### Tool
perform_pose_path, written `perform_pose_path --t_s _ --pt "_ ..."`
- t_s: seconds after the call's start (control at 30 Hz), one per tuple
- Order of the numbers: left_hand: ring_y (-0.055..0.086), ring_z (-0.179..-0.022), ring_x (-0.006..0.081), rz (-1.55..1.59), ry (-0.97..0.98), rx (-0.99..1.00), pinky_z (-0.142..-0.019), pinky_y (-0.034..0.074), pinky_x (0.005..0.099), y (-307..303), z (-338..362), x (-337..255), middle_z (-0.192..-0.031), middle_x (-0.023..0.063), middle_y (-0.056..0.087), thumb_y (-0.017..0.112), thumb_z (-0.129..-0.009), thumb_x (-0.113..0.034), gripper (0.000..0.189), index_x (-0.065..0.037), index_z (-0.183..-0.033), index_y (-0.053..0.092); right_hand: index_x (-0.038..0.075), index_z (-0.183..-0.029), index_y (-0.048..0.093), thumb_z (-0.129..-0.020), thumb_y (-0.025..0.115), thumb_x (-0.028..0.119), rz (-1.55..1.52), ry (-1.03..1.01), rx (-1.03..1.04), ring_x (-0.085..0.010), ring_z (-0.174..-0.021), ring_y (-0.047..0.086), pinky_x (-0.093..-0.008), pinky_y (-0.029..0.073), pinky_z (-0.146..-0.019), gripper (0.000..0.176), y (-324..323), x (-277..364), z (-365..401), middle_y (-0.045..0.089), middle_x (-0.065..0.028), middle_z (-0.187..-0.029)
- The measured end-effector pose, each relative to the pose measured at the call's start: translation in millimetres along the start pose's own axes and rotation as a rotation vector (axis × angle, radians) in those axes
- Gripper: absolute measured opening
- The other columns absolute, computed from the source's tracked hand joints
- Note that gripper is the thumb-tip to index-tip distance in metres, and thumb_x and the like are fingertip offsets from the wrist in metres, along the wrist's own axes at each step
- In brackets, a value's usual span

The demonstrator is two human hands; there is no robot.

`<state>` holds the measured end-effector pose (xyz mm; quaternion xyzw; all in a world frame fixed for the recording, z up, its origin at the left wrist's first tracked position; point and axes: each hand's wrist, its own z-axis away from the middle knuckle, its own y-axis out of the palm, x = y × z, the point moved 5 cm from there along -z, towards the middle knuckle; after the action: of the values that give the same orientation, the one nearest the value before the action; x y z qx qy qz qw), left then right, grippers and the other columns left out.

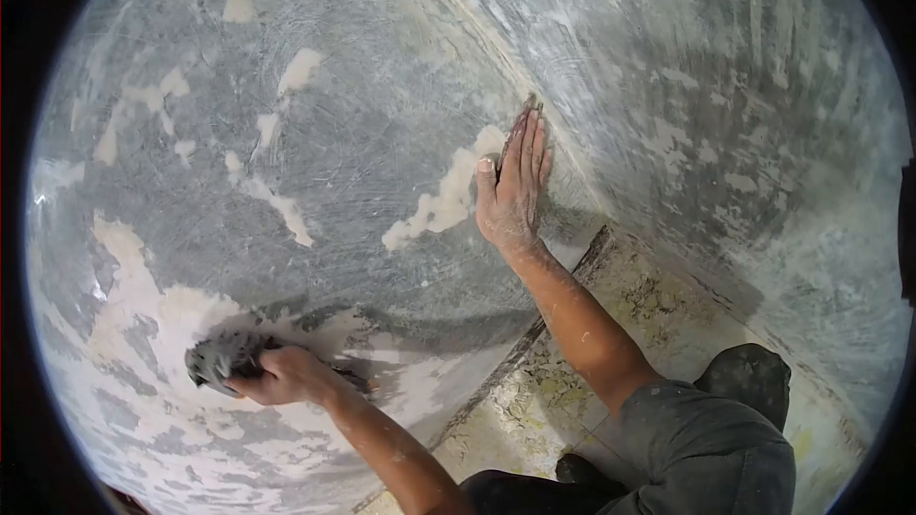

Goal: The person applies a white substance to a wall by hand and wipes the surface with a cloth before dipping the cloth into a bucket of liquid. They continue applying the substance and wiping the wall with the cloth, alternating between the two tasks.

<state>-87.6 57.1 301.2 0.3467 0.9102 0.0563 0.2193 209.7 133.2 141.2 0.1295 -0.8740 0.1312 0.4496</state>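
Note:
My left hand point(291, 377) is closed around a crumpled dark grey wad point(227, 358), which looks like cloth or a scouring pad. It presses the wad against the lower left of a grey wall point(363, 172) with patchy pale areas. Something dark lies partly hidden behind my left wrist. Against the same wall, close to the corner seam, my right hand point(517, 181) rests flat, fingers stretched upward and thumb apart. Nothing is in it, and pale dust coats the skin. A cream patch point(444, 205) shows just left of the right hand.
A second grey wall point(725, 114), streaked and scuffed, meets the first along a pale seam point(477, 24). Below lies a stained floor point(534, 410) with flaky pale debris and a dark edge along the wall. My dark-clad legs and a dark shoe point(577, 469) are at the bottom.

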Motion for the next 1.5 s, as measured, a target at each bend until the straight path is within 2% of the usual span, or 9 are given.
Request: perform_pose_path --t_s 0.23,0.33,0.57,0.67,0.8,0.93,1.13,1.3,1.5 --pt "0.057 -0.099 0.0245 0.121 0.024 -0.046 -0.083 0.049 0.0329 -9 20 31 -0.12 0.0208 0.052 0.039 -0.078 0.005 0.046 0.01 -0.123 0.046 -0.004 -0.143 0.024 -0.099 0.027 0.035 -0.176 -0.014 -0.004 -0.0404 -0.139 0.015 -0.0522 0.009 -0.112 0.059 4 2 33 0.021 -0.0256 -0.148" --pt "0.059 -0.088 0.0222 0.219 0.187 -0.028 -0.078 0.053 0.0369 -10 23 44 -0.111 0.017 0.057 0.05 -0.085 -0.001 0.032 0.011 -0.114 0.052 -0.002 -0.143 0.026 -0.099 0.026 0.032 -0.2 -0.12 0.02 -0.0389 -0.139 0.015 -0.0535 0.009 -0.112 0.056 0 15 59 0.021 -0.0224 -0.149" --pt "0.06 -0.089 0.0213 0.12 0.287 -0.057 -0.08 0.051 0.0321 -18 23 62 -0.112 0.0169 0.058 0.048 -0.085 0.004 0.033 0.009 -0.117 0.051 -0.004 -0.141 0.029 -0.098 0.03 0.025 -0.214 -0.242 0.059 -0.0379 -0.14 0.015 -0.0538 0.009 -0.112 0.052 -1 -4 25 0.021 -0.0174 -0.151" --pt "0.059 -0.087 0.0201 0.223 0.219 -0.121 -0.079 0.05 0.0315 -6 23 44 -0.109 0.015 0.059 0.05 -0.083 0.005 0.03 0.009 -0.113 0.053 -0.009 -0.136 0.036 -0.097 0.03 0.023 -0.09 -0.263 0.167 -0.0389 -0.138 0.019 -0.0486 0.015 -0.112 0.05 3 -29 62 0.03 -0.0209 -0.146" --pt "0.058 -0.083 0.0187 0.165 0.244 -0.188 -0.074 0.049 0.0323 -5 23 45 -0.103 0.0137 0.062 0.054 -0.083 0.004 0.027 0.009 -0.109 0.057 0.002 -0.139 0.038 -0.091 0.047 0.015 -0.186 -0.396 0.153 -0.0336 -0.139 0.019 -0.0552 0.018 -0.11 0.051 -20 24 -27 0.027 -0.0129 -0.149" --pt "0.059 -0.082 0.0191 0.088 0.309 -0.178 -0.069 0.048 0.0327 -4 25 39 -0.103 0.0145 0.062 0.057 -0.084 0.002 0.024 0.007 -0.107 0.059 0.0 -0.137 0.039 -0.092 0.044 0.015 -0.151 -0.311 0.237 -0.0334 -0.14 0.018 -0.0547 0.016 -0.111 0.047 -7 -28 44 0.026 -0.0121 -0.15" --pt "0.053 -0.082 0.0153 0.216 0.199 -0.177 -0.072 0.045 0.0295 -5 22 55 -0.101 0.0085 0.056 0.055 -0.085 0.004 0.022 0.008 -0.106 0.056 -0.005 -0.134 0.041 -0.093 0.044 0.017 -0.133 -0.371 0.213 -0.0385 -0.139 0.017 -0.0535 0.017 -0.111 0.046 -10 7 -8 0.029 -0.015 -0.148" --pt "0.054 -0.089 0.0169 0.043 0.189 -0.107 -0.077 0.046 0.0285 12 24 16 -0.113 0.0118 0.05 0.054 -0.086 -0.003 0.042 0.008 -0.127 0.048 -0.007 -0.132 0.043 -0.093 0.043 0.012 -0.042 -0.334 0.236 -0.042 -0.137 0.019 -0.052 0.02 -0.111 0.043 -3 -43 66 0.032 -0.0183 -0.145" --pt "0.057 -0.099 0.0222 0.026 0.159 -0.071 -0.081 0.052 0.0313 8 23 14 -0.119 0.0172 0.049 0.064 -0.084 -0.005 0.057 0.008 -0.134 0.039 -0.004 -0.133 0.044 -0.093 0.045 0.012 -0.14 -0.388 0.178 -0.042 -0.137 0.021 -0.0513 0.022 -0.11 0.043 -22 16 -7 0.032 -0.0157 -0.147"
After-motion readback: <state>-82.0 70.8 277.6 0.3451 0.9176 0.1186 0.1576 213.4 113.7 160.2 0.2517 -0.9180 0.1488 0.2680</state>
